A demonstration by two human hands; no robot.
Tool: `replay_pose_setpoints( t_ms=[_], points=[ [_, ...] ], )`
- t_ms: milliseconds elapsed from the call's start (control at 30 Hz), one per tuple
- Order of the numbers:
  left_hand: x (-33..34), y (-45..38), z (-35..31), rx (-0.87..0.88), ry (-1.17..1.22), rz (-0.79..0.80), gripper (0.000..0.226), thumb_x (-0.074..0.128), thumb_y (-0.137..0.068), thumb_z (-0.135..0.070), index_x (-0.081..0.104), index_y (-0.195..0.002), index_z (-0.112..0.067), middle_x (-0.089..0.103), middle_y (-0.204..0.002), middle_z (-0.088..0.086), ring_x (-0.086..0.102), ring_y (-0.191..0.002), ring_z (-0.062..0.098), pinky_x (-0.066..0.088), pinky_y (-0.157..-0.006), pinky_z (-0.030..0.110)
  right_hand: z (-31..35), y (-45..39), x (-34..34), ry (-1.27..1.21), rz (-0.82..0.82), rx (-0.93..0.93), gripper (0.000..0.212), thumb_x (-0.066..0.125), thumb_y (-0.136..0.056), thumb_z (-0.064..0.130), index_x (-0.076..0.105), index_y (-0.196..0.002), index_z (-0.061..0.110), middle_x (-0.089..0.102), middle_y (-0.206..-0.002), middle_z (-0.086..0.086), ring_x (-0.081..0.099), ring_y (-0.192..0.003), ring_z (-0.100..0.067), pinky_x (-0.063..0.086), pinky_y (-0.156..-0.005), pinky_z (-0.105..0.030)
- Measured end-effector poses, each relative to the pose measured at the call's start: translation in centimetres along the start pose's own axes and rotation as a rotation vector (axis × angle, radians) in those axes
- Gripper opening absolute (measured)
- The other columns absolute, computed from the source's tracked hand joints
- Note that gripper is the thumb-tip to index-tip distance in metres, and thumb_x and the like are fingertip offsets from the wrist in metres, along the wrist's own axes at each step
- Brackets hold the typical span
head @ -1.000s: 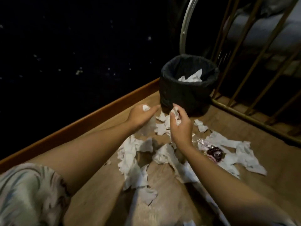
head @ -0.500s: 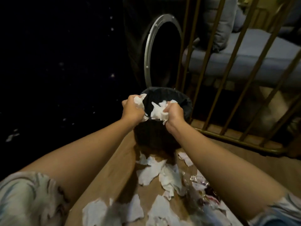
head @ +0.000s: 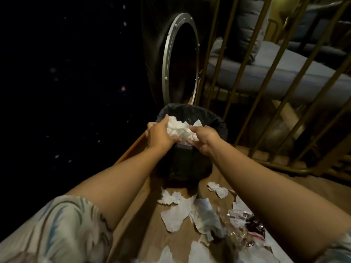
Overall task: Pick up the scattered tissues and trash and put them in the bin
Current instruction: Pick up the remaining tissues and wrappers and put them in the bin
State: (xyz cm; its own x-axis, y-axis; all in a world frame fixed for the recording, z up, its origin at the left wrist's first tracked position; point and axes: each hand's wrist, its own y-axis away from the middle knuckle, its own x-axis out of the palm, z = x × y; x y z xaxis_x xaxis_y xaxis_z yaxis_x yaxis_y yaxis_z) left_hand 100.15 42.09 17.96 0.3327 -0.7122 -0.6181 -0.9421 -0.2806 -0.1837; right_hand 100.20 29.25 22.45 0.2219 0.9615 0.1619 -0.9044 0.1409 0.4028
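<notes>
Two hands meet over the bin (head: 212, 120), and between them we hold one wad of crumpled tissues (head: 179, 130). Our left hand (head: 159, 134) curls its fingers round the wad's left side; our right hand (head: 204, 140) pinches the right side, thumb on top. The wad sits above the bin's open mouth, inside the ring of its black liner, and more white paper shows in the bin just beyond our right fingertips. Below our wrists, on the wooden floor (head: 148, 232), lie the scattered tissues (head: 176, 215) we have not lifted, flat and torn, just in front of the bin's base. Under our right forearm lies a clear plastic wrapper (head: 245, 230) with dark red print. Beyond our grip stand gold railing bars (head: 245, 59).
</notes>
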Motion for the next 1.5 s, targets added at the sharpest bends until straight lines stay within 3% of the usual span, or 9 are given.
replay_pose_setpoints(
  t_ms=[100,233,533,700,833,1033,1200,1400,1500],
  points=[
    [-0.1,-0.1,0.4,0.063,-0.019,0.100,0.096,0.082,-0.070,-0.041,0.032,-0.150,-0.022,0.052,-0.136,0.011,0.048,-0.126,0.028,0.041,-0.108,0.043,-0.4,2.2,-0.9,-0.058,0.005,-0.013,0.057,0.054,-0.094,-0.003,0.036,-0.145,0.013,0.043,-0.144,-0.018,0.057,-0.116,-0.032,0.056,-0.078,-0.034],
    [-0.7,1.7,1.1,0.212,0.020,-0.019,0.050,0.062,-0.088,-0.017,0.050,-0.137,-0.021,0.059,-0.130,0.006,0.049,-0.126,0.023,0.040,-0.107,0.041,-1.7,5.8,-2.2,-0.071,0.005,-0.097,0.038,0.052,-0.094,-0.001,0.051,-0.131,0.009,0.064,-0.117,-0.014,0.067,-0.094,-0.022,0.058,-0.080,-0.034],
    [-1.2,13.8,8.7,0.237,0.131,-0.054,0.018,0.062,-0.085,-0.007,0.067,-0.100,-0.015,0.062,-0.098,-0.002,0.055,-0.090,0.007,0.037,-0.074,0.007,-13.0,11.5,-2.1,-0.005,-0.122,-0.163,0.016,0.049,-0.099,0.014,0.057,-0.113,0.014,0.069,-0.083,-0.004,0.065,-0.070,-0.014,0.054,-0.062,-0.027],
    [-2.6,23.3,16.8,0.136,-0.021,0.158,0.033,0.062,-0.085,-0.015,0.057,-0.112,-0.033,0.055,-0.114,-0.009,0.048,-0.112,0.009,0.043,-0.095,0.028,-21.5,16.3,-1.8,0.153,-0.172,-0.164,0.014,0.051,-0.097,0.018,0.060,-0.103,0.026,0.070,-0.087,0.000,0.066,-0.079,-0.011,0.054,-0.068,-0.026],
    [-5.4,28.5,21.7,0.114,-0.235,0.198,0.023,0.060,-0.088,-0.029,0.061,-0.111,-0.031,0.059,-0.122,-0.007,0.038,-0.131,0.020,0.023,-0.106,0.040,-27.7,19.5,-2.1,0.313,-0.173,-0.236,0.015,0.050,-0.096,0.017,0.059,-0.102,0.026,0.064,-0.080,0.007,0.061,-0.073,-0.010,0.053,-0.070,-0.032],
    [-9.8,33.0,26.5,-0.006,-0.467,0.283,0.082,0.051,-0.067,-0.087,0.047,-0.133,-0.040,0.030,-0.155,-0.006,0.012,-0.148,0.020,0.001,-0.119,0.052,-36.2,23.7,-4.1,1.001,-0.084,-0.503,0.043,0.058,-0.084,0.051,0.063,-0.118,0.025,0.066,-0.118,0.003,0.054,-0.119,-0.024,0.030,-0.108,-0.055],
    [-10.9,36.7,28.5,-0.024,-0.357,0.438,0.125,0.059,-0.051,-0.092,0.017,-0.152,-0.034,0.005,-0.163,-0.008,0.002,-0.150,0.016,0.006,-0.121,0.043,-41.9,24.9,-8.2,1.455,0.149,-0.551,0.070,0.033,-0.086,0.074,0.055,-0.135,0.029,0.046,-0.147,-0.006,0.041,-0.136,-0.038,0.009,-0.111,-0.068],
    [-9.7,40.3,27.7,0.102,-0.279,0.432,0.061,0.031,-0.092,-0.066,0.046,-0.140,-0.030,0.034,-0.154,-0.006,0.027,-0.143,0.013,0.027,-0.117,0.039,-43.0,24.2,-8.7,1.310,0.285,-0.718,0.049,0.022,-0.101,0.052,0.056,-0.110,0.019,0.064,-0.122,-0.005,0.059,-0.112,-0.032,0.017,-0.114,-0.036],
    [-9.5,40.1,28.0,0.071,-0.228,0.341,0.035,0.035,-0.094,-0.039,0.060,-0.116,-0.030,0.050,-0.140,-0.002,0.043,-0.132,0.017,0.037,-0.110,0.038,-42.5,23.3,-9.4,1.234,0.405,-0.804,0.043,0.026,-0.101,0.051,0.054,-0.112,0.020,0.064,-0.124,-0.009,0.057,-0.118,-0.028,0.030,-0.111,-0.044]
  ],
)
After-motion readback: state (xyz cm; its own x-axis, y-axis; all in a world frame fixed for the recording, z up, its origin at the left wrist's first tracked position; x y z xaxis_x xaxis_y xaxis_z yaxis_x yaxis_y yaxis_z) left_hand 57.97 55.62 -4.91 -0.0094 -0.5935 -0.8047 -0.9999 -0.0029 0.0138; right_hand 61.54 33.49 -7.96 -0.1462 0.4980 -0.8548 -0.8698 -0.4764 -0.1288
